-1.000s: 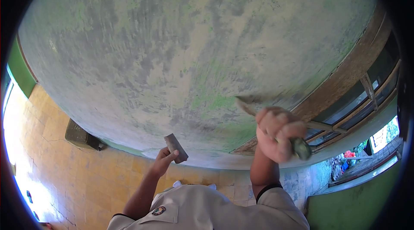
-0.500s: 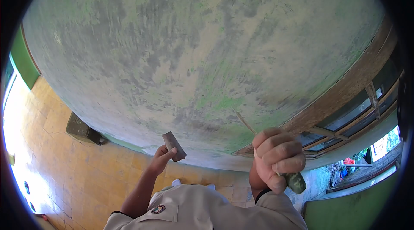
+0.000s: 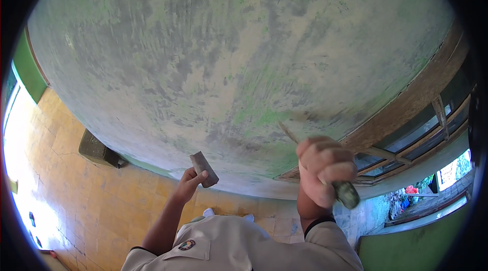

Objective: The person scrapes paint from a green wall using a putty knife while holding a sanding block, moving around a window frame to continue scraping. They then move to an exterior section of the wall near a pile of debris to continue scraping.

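My right hand (image 3: 324, 169) is wrapped round a scraper (image 3: 346, 194), slightly blurred by motion. Its thick, dark, mottled handle sticks out below the fist, and its thin blade, seen nearly edge-on, points up and left with its tip right at the wall (image 3: 198, 62). Lower down, my left hand (image 3: 188, 185) grips a flat, brownish-grey rectangular piece (image 3: 205, 169), thumb across its front, close to the foot of the wall. Grey and pale patches cover the wall, with streaks of green paint, strongest near the blade tip.
A wooden window frame (image 3: 389, 113) with glass panes borders the wall on the right. On the left, a dark box-like object (image 3: 96, 150) stands against the wall's foot on yellow tiled floor (image 3: 101, 200). A low green wall (image 3: 406, 245) is at lower right.
My right hand has moved up a little with the scraper, its blade tip sliding up along the wall. The left hand and its piece have risen very slightly.
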A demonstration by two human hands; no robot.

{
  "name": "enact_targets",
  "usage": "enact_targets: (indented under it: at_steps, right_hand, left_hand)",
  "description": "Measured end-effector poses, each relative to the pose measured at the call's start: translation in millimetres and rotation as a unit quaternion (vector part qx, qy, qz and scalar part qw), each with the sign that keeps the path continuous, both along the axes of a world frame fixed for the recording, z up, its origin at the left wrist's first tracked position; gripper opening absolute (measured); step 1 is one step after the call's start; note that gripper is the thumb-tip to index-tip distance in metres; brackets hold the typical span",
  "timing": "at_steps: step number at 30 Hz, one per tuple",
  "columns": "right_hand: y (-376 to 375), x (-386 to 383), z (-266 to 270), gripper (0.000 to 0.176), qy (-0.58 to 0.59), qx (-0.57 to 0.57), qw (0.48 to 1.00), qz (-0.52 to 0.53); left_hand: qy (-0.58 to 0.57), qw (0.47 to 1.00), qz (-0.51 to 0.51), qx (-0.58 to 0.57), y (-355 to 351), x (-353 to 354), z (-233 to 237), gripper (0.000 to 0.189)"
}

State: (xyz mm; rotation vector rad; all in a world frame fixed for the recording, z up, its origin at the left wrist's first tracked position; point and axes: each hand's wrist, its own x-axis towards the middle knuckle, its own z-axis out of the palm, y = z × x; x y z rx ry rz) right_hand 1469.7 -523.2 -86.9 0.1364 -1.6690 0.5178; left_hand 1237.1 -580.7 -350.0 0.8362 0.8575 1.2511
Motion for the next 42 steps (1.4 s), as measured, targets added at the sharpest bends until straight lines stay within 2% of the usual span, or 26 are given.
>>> enact_targets:
  at_steps: [4, 6, 8, 12, 14, 15, 20, 22, 23, 24, 26, 27, 30, 31, 32, 35, 38, 39, 42]
  right_hand:
    - [2, 2, -2, 0.029, 0.053, 0.062, 0.994, 0.073]
    - [15, -2, -7, 0.027, 0.004, 0.015, 1.0, -0.006]
    - [11, 3, -4, 0.027, 0.005, 0.009, 1.0, -0.001]
    - [1, 9, 1, 0.028, 0.069, 0.065, 0.992, 0.08]
    - [18, 3, -8, 0.023, -0.013, 0.0, 1.0, 0.016]
    - [27, -3, -15, 0.022, -0.006, -0.07, 0.995, 0.07]
    - [-3, 6, 0, 0.021, -0.028, 0.013, 0.996, 0.087]
    - [-6, -7, -1, 0.023, 0.033, 0.014, 0.999, 0.035]
    - [4, -16, -7, 0.022, 0.031, -0.01, 0.995, -0.095]
    - [5, -10, -7, 0.022, 0.033, -0.014, 0.994, -0.102]
    - [6, 8, -3, 0.019, -0.022, 0.003, 0.999, 0.032]
    - [6, 11, -1, 0.018, -0.014, 0.043, 0.996, 0.081]
    - [0, 8, 1, 0.019, -0.019, 0.041, 0.996, 0.074]
    - [7, 3, -10, 0.021, -0.046, 0.026, 0.996, -0.074]
    - [8, 4, -10, 0.021, -0.044, 0.023, 0.996, -0.078]
    - [4, 6, -7, 0.023, -0.016, 0.01, 0.998, 0.055]
    - [-7, 4, 4, 0.021, -0.003, 0.035, 0.998, 0.048]
    - [0, 1, -1, 0.021, -0.041, 0.014, 0.998, -0.038]
    - [0, -4, -2, 0.023, -0.015, -0.044, 0.998, -0.046]
  left_hand:
    - [0.009, 1.0, -0.001, -0.004, -3, 2, 8, 0.027]
    - [-0.001, 1.0, -0.002, -0.002, -2, 2, 3, 0.028]
    - [0.002, 1.0, -0.002, -0.003, -4, 3, 4, 0.028]
    - [0.006, 1.0, -0.008, -0.006, -2, 2, 1, 0.027]
    - [0.007, 1.0, -0.005, -0.007, -2, 3, 1, 0.027]
    - [0.007, 1.0, -0.002, -0.007, -3, 3, 2, 0.027]
    - [0.006, 1.0, 0.003, -0.01, -3, 2, -5, 0.026]
    - [0.006, 1.0, 0.011, -0.013, -5, 1, -4, 0.026]
    - [0.006, 1.0, 0.002, -0.01, -6, 1, -2, 0.025]
    - [0.005, 1.0, -0.007, -0.007, -7, 1, -1, 0.025]
    - [0.005, 1.0, -0.008, -0.01, -8, 2, -8, 0.025]
    - [0.005, 1.0, -0.004, -0.01, -7, 1, -9, 0.025]
    - [0.008, 1.0, -0.008, -0.019, -6, 7, -5, 0.025]
    - [0.011, 1.0, -0.012, -0.022, -7, 9, -4, 0.025]
    - [0.013, 1.0, -0.021, -0.018, -8, 10, -4, 0.025]
    - [0.012, 1.0, -0.026, -0.013, -7, 12, -6, 0.024]
    - [0.003, 1.0, -0.022, -0.014, -6, 14, -6, 0.024]
    - [-0.002, 1.0, -0.021, -0.019, -8, 14, -6, 0.023]
    - [0.008, 0.999, -0.027, -0.021, -10, 12, -10, 0.024]
